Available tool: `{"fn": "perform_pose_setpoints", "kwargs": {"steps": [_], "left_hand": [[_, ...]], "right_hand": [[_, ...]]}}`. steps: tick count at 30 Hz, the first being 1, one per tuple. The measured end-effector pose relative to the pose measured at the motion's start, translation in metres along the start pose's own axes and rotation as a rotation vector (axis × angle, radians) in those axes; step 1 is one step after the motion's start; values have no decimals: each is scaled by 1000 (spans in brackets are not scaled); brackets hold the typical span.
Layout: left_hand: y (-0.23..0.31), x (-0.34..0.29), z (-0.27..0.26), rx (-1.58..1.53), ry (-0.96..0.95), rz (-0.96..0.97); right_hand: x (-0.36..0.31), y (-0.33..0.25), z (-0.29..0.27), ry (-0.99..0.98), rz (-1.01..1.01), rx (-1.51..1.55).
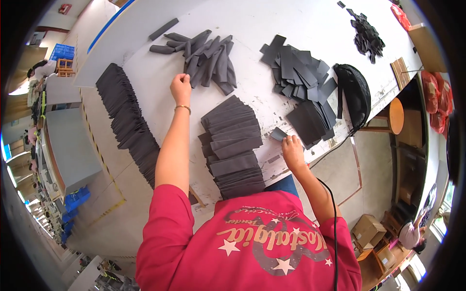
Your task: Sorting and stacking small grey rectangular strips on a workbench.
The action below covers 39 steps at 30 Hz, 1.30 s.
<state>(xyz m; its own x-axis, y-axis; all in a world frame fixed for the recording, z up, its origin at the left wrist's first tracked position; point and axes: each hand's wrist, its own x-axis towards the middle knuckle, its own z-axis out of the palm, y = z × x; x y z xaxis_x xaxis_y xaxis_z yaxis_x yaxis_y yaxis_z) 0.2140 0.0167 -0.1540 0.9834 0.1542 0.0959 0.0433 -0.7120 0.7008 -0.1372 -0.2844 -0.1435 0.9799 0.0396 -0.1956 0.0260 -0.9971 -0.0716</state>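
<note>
Floor tape [112,207], crates [62,52] and worktables [310,24] show a workshop.

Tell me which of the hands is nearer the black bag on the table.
Right. The right hand is at a small dark piece, left of the black bag and closer to the person; the left hand is farther left, beside a heap of dark strips.

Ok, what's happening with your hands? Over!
Left hand beside heap of dark grey folded strips. Right hand at small dark grey rectangular piece. Thin black cable across right forearm.
</note>
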Motion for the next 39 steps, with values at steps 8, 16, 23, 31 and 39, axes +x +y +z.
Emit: {"fn": "perform_pose_setpoints", "kwargs": {"steps": [8, 16, 23, 31, 39], "left_hand": [[21, -93, -58, -1203, -294, -515], [47, -158, -95, -1542, -251, -575], [71, -181, -118, -1694, -317, -651], [89, -195, -132, -1698, -391, -600], [101, -205, -142, -1649, -467, -550]], "right_hand": [[14, 13, -42, 328, 270, 737], [37, -64, -149, 324, -82, 899], [30, -116, -187, 298, -116, 964], [34, -130, -197, 480, -323, 774], [37, -123, -205, 612, -378, 470]]}}
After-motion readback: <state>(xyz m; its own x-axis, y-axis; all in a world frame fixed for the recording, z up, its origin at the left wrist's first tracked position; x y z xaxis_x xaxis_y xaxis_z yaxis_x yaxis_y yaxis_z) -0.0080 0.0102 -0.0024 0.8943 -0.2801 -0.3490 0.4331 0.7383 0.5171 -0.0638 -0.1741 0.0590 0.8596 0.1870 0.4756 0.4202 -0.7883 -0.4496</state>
